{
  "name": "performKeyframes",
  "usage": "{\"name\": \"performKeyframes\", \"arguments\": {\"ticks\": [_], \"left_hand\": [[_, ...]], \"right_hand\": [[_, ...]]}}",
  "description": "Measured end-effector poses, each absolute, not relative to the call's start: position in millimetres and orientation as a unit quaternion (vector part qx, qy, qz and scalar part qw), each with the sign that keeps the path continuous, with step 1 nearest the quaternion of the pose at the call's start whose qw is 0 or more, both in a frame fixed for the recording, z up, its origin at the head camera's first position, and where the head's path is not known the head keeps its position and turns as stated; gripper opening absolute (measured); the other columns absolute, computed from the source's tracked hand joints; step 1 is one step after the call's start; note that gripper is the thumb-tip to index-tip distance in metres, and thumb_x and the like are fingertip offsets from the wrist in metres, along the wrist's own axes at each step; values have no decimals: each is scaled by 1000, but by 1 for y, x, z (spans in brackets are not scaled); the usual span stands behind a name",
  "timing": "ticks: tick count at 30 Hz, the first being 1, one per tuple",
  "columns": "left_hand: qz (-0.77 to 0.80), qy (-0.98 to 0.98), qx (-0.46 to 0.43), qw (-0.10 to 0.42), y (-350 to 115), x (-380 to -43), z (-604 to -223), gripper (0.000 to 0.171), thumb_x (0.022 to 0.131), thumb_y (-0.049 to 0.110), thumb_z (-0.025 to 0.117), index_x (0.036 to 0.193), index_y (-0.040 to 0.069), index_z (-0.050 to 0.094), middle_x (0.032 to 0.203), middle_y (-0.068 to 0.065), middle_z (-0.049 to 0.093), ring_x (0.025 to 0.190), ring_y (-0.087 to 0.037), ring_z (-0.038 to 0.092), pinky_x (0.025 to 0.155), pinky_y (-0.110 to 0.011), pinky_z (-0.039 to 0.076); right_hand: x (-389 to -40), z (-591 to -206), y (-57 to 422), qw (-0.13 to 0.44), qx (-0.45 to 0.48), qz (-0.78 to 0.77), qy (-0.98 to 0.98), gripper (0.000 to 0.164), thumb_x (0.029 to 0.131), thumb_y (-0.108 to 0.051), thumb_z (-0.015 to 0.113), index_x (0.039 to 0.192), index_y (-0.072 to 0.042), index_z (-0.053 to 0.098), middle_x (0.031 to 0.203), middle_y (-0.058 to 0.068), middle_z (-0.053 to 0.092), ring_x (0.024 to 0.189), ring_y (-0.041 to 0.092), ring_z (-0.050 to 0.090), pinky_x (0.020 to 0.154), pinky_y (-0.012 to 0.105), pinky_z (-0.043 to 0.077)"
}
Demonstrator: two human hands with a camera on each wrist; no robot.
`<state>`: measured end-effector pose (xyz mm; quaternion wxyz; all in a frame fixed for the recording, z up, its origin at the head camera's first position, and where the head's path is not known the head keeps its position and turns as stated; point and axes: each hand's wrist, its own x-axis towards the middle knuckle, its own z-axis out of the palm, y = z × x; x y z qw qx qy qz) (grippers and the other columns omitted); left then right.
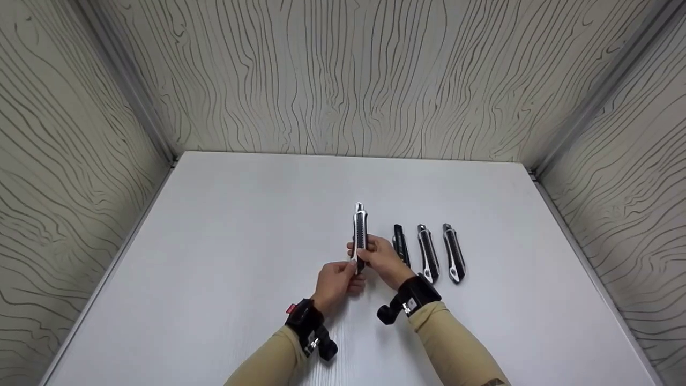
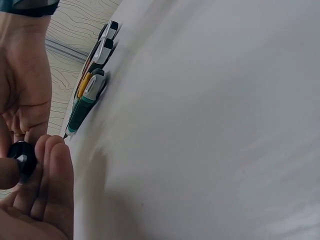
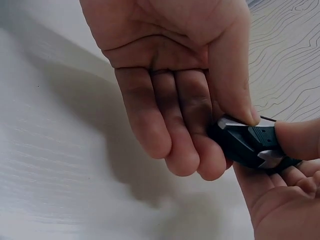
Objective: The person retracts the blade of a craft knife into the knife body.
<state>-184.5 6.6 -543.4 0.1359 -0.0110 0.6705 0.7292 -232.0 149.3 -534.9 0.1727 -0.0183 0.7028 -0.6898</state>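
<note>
In the head view a black and silver utility knife (image 1: 360,228) is held up over the table, its silver nose pointing away from me. My left hand (image 1: 335,281) pinches the near end of its handle between thumb and fingers. Higher along the handle, my right hand (image 1: 385,260) grips it with the thumb on top and fingers beneath. In the right wrist view the knife's end (image 3: 250,142) shows between both thumbs. The left wrist view catches only its dark tip (image 2: 22,159), mostly hidden by fingers.
Right of my hands lie a dark cutter (image 1: 400,244), partly behind the right hand, and two black and silver utility knives, the nearer one (image 1: 428,254) and the farther one (image 1: 454,254), side by side. The white table (image 1: 241,214) is bounded by wood-patterned walls (image 1: 332,80).
</note>
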Motion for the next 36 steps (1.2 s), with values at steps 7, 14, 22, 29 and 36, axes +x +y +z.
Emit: {"name": "performKeyframes", "arguments": {"ticks": [7,14,22,29,36], "left_hand": [[726,675,-10,134,6,-182,-540,35,101,13,48,102,-19,63,85,-28,71,66,-18,68,66,-37,61],[722,678,-10,138,8,-189,-560,35,101,17,49,103,-14,66,84,-20,72,66,-15,66,62,-31,59],[716,685,4,134,8,-188,-558,36,102,18,48,104,-14,65,87,-23,71,67,-15,65,63,-32,59],[726,672,17,147,11,-186,-557,36,102,15,45,103,-16,62,80,-16,66,61,-14,57,53,-23,48],[704,693,15,154,11,-187,-555,33,100,15,49,95,-14,65,76,-15,66,59,-14,57,53,-25,51]], "right_hand": [[-231,-535,151,180,-28,-688,702,41,96,1,48,135,14,42,132,32,55,107,18,64,100,34,50],[-231,-534,151,185,-25,-685,704,39,96,1,49,133,12,45,130,32,56,108,20,64,103,36,49],[-231,-532,151,175,-15,-675,717,37,93,1,53,129,12,49,128,31,58,104,21,65,91,29,53],[-230,-530,153,139,13,-661,738,40,90,2,59,129,11,51,119,26,65,95,18,68,84,31,56],[-229,-533,161,140,2,-653,745,33,90,0,61,120,12,56,109,25,68,85,16,67,82,32,58]]}}
